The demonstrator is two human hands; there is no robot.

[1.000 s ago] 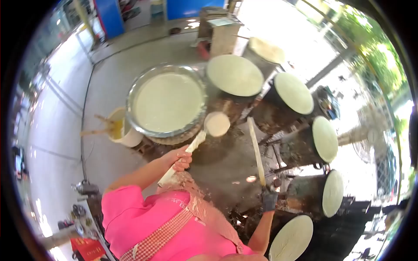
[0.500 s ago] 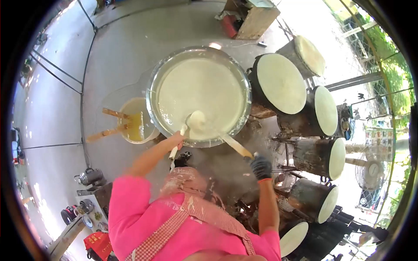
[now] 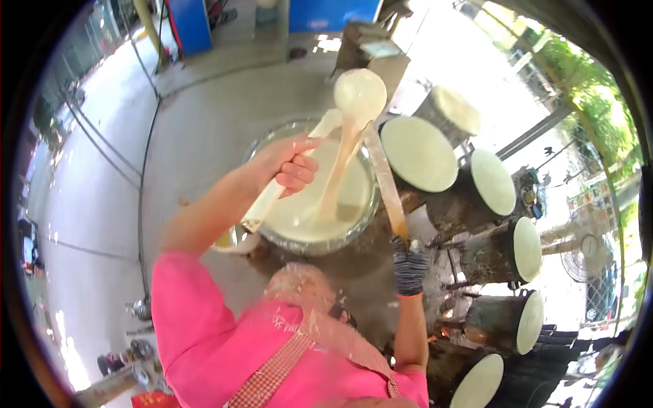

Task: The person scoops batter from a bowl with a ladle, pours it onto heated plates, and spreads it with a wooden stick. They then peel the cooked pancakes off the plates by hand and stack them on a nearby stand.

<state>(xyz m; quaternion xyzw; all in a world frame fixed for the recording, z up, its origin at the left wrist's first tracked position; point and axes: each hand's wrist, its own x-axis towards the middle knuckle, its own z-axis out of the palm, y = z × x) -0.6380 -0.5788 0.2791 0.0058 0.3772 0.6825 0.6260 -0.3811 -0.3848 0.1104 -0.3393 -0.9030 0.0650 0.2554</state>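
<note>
My left hand [image 3: 289, 163] is bare and closed around the pale handle of a ladle [image 3: 360, 96], raised above a large metal basin [image 3: 372, 204]. Pale liquid [image 3: 333, 180] streams from the ladle down into the basin, which holds more of it. In a striped glove, my right hand [image 3: 410, 264] grips the lower end of a flat wooden paddle [image 3: 386, 183]. The paddle's far tip is just below the ladle's bowl, close to the falling stream.
Several dark drums with round pale tops [image 3: 418, 154] curve along the right side. Behind them stands a fan [image 3: 586, 257]. A wooden box [image 3: 364, 51] is beyond the basin. A partly hidden bucket [image 3: 237, 241] sits at the basin's lower left.
My left hand has lifted the ladle out of the liquid, high above the basin. The paddle has swung more upright, its tip off the basin rim. The view has shifted.
</note>
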